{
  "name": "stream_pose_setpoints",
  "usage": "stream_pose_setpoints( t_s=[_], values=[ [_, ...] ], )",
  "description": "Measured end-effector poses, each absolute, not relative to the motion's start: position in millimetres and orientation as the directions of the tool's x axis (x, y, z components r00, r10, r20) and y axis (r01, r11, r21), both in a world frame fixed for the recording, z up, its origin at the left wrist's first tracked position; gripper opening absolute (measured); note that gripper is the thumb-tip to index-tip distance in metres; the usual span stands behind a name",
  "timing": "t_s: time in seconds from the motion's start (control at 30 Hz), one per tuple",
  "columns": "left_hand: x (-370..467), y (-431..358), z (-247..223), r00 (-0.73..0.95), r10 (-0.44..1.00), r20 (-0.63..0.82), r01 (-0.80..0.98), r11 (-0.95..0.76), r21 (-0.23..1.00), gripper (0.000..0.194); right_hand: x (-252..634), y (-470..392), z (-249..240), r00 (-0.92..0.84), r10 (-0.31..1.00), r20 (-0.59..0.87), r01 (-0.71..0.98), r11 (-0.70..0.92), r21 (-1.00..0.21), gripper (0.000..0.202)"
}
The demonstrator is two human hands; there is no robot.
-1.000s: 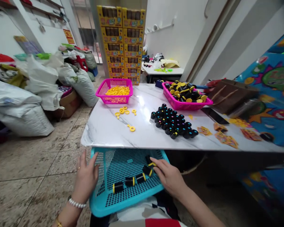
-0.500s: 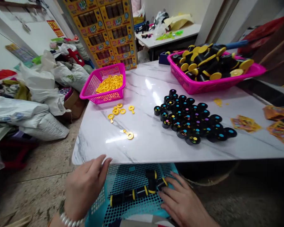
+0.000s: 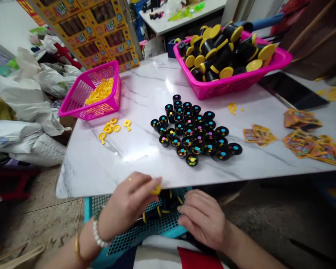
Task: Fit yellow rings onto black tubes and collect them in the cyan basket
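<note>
"What's gripped?"

"The left hand (image 3: 128, 201) pinches a yellow piece (image 3: 156, 191) between thumb and finger, its shape mostly covered. The right hand (image 3: 204, 218) is half curled at the rim of the teal basket (image 3: 168, 227); anything inside its fingers can't be made out."

"The black tubes (image 3: 151, 215)?"

"In that basket, seven o'clock from the black cups (image 3: 187, 142), partly hidden by the left hand. The worktop (image 3: 86, 164) edge hides the basket's far side."

"One o'clock?"

"A heaped pink basket (image 3: 212, 90), its lower tubes buried."
</note>
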State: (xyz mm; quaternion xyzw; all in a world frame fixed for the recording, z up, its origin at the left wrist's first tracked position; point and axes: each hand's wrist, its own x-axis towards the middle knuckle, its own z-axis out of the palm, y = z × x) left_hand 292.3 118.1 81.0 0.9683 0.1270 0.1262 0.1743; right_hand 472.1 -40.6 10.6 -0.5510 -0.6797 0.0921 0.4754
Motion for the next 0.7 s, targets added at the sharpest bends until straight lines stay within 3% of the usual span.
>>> stream_pose_setpoints(
  t_s=[0.07,0.13,0.27,0.37,0.5,0.7],
  values=[
    [312,90,78,0.947,0.209,0.244,0.088,-0.898,0.431,0.054,476,-37,28,0.22,0.884,0.412,0.539,0.242,-0.807,0.019],
    [329,75,75,0.947,0.165,0.277,0.015,-0.881,0.473,0.054,482,-35,44,0.248,0.943,0.224,0.421,0.103,-0.901,0.017],
    [352,75,76,0.928,0.161,0.336,-0.021,-0.878,0.478,0.054,501,-43,54,0.207,0.977,-0.041,0.334,-0.11,-0.936,0.014],
    [364,85,76,0.861,0.32,0.395,0.099,-0.867,0.488,0.065,514,-56,45,0.354,0.919,-0.172,0.214,-0.259,-0.942,0.03],
    [381,95,67,0.811,0.482,0.33,0.272,-0.811,0.518,0.04,519,-60,40,0.434,0.87,-0.234,0.064,-0.288,-0.955,0.056],
    [388,98,55,0.774,0.545,0.322,0.323,-0.778,0.539,0.032,512,-39,58,0.33,0.932,-0.154,0.306,-0.26,-0.916,0.064]
  ],
)
